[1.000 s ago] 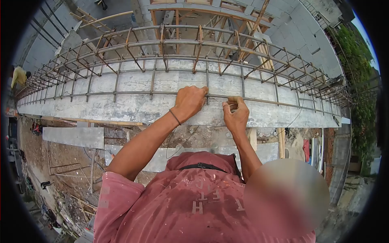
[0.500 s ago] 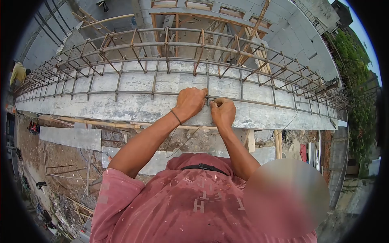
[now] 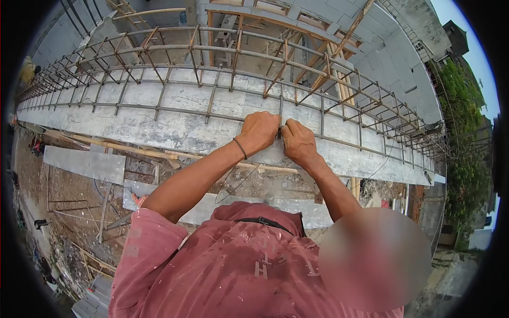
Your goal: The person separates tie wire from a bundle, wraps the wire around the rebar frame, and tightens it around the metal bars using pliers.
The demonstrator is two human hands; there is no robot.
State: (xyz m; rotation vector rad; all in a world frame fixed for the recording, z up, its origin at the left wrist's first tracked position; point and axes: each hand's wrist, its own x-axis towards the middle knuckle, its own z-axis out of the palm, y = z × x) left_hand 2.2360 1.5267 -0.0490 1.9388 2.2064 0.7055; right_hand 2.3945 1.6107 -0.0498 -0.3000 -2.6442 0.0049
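My left hand (image 3: 261, 130), with a dark band at its wrist, is closed in a fist against the lower front bar of a long rebar cage (image 3: 196, 111). Close beside it, my right hand (image 3: 299, 142) has its fingers curled and pressed together. Between the two hands stands the end of a steel stirrup (image 3: 280, 108), where it crosses the lower bar. Whatever the fingers pinch is hidden behind the knuckles. The cage lies along a pale, stained formwork board (image 3: 175, 132).
A grey block wall (image 3: 392, 69) and a timber frame (image 3: 209, 32) rise beyond the cage. Below the board run bamboo poles (image 3: 143, 151) and a grey panel (image 3: 85, 163) above rubble. Another person (image 3: 27, 70) is at the far left. Trees (image 3: 458, 100) stand at right.
My view has tilted, and the cage appears slanted down to the right. Both hands stay at the same stirrup crossing; the right hand has turned, with its knuckles now more on top.
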